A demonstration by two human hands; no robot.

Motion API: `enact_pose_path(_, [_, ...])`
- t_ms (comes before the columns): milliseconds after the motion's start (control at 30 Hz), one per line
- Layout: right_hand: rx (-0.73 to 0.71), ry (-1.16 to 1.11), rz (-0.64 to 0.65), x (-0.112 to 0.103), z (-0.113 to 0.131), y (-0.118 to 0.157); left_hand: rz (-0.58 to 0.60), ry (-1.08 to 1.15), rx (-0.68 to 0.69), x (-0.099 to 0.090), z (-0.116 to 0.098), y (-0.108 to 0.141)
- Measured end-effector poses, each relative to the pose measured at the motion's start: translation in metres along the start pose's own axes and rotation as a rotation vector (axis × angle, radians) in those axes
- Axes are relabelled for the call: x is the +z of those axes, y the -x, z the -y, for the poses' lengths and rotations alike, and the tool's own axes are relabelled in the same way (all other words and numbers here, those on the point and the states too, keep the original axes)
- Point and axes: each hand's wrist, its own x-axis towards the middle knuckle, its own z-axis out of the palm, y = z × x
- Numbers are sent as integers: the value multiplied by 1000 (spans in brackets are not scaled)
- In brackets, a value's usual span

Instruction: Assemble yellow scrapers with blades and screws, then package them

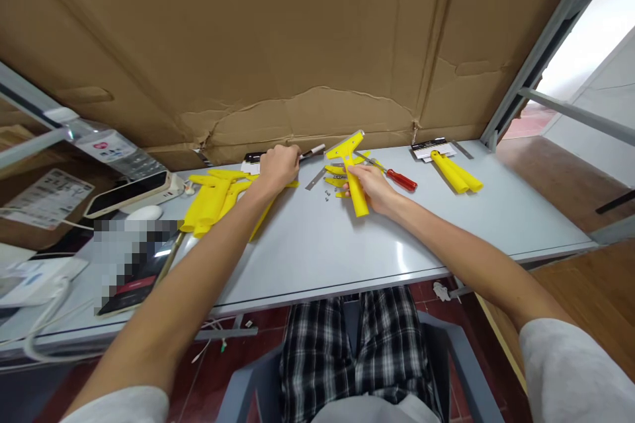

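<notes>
One yellow scraper [358, 197] is held tilted over the middle of the counter [307, 244], the right hand's [376, 188] grip clamped on its handle. It looks light, stiff and smooth, perhaps slightly slippery; the handle seems the safest hold, away from the metal-edged head. The left hand [280, 165] is beside a black-and-white card [251, 165]; whether its grip is closed on anything, I cannot tell. At left, a bottle label [106, 146] shows a red heart; the carton label [44, 198] is unreadable.

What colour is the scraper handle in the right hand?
The scraper handle is yellow; best seen in the head view.
</notes>
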Motion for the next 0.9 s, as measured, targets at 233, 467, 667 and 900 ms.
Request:
enact_pose_path(233, [-85, -32, -11, -2, 3, -1, -66, 1023, -238, -13, -35, 59])
enact_pose_path(467, [-83, 23, 31, -5, 7, -1, 298, 1372, -204, 4, -54, 107])
enact_pose_path(667, [-90, 140, 106, -15, 5, -2, 376, 1380, -160, 18, -42, 101])
enact_pose_path(900, [-66, 261, 105, -17, 7, -3, 308, 1504, -114, 10, -41, 97])
